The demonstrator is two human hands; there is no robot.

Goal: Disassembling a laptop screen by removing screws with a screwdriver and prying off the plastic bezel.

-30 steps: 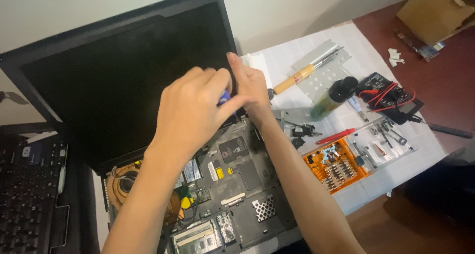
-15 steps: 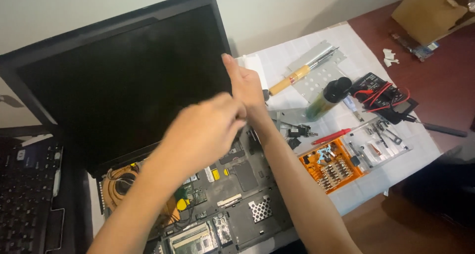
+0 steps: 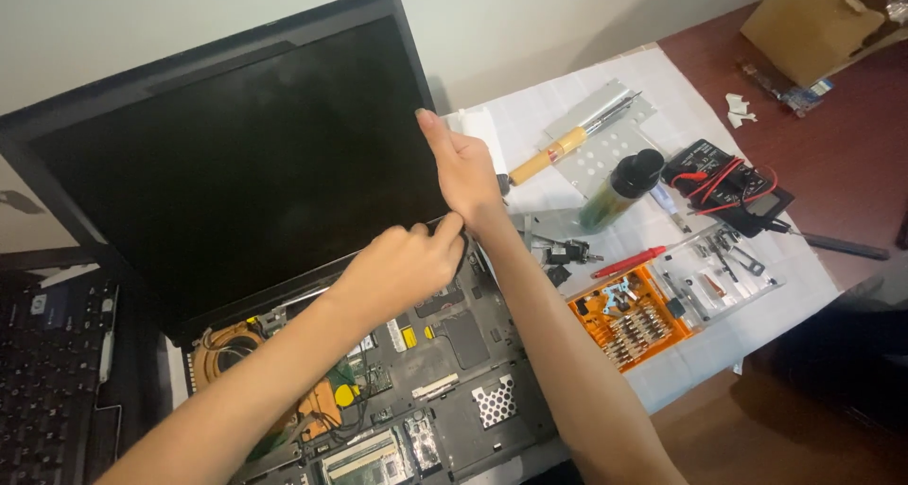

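An opened black laptop stands with its dark screen (image 3: 236, 173) upright and its base (image 3: 463, 390) stripped, showing boards, copper piping and wires. My right hand (image 3: 465, 173) grips the screen's right edge, thumb pointing up along the bezel. My left hand (image 3: 407, 268) is curled at the screen's lower right corner by the hinge, fingers closed on the bottom bezel and touching my right wrist. Whatever may be inside its fingers is hidden.
A white sheet (image 3: 776, 296) to the right carries a yellow-handled screwdriver (image 3: 549, 154), a metal plate (image 3: 615, 135), a dark-capped bottle (image 3: 619, 187), a black multimeter (image 3: 728, 182), a red screwdriver (image 3: 634, 261) and an orange bit set (image 3: 629, 320). A cardboard box (image 3: 813, 22) sits far right; another keyboard (image 3: 47, 372) lies left.
My left hand has dropped from beside my right hand down to the screen's lower right corner. My right hand has stayed on the screen's right edge.
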